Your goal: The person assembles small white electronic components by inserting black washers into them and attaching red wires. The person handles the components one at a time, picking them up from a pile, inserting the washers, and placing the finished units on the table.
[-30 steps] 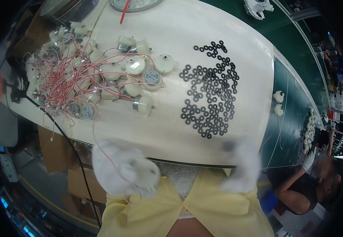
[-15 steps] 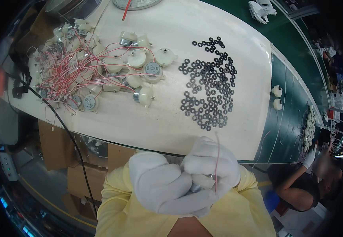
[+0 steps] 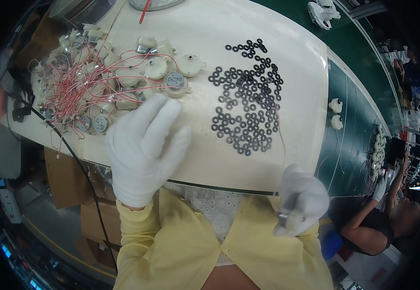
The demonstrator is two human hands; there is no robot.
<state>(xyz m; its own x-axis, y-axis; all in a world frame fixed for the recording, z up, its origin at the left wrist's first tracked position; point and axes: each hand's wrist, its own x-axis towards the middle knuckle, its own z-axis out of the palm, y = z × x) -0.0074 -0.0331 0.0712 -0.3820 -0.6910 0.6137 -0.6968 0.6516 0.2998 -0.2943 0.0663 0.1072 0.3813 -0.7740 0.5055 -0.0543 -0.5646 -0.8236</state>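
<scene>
My left hand (image 3: 144,145), in a white glove, reaches over the near side of a pile of small motors (image 3: 175,81) with off-white plastic housings and red and pale wires. Its fingers are stretched out, with the thumb apart. Any motor beneath the fingertips is hidden. On the right, past the table's front edge, my gloved right hand (image 3: 305,195) is closed around a small motor (image 3: 294,222), blurred and partly covered by the fingers. A thin pale wire (image 3: 283,145) rises from this hand over the tabletop.
Many black rings (image 3: 248,82) lie spread on the white table (image 3: 301,96). A round metal tray edge (image 3: 164,6) shows at the back. Two white parts (image 3: 336,113) lie on the green surface to the right, where a co-worker (image 3: 364,222) sits. A black cable (image 3: 79,154) crosses the left side.
My hands, together around a motor before, have parted. The left has moved forward and left to the motor pile; the right has moved right, carrying the motor and its wire.
</scene>
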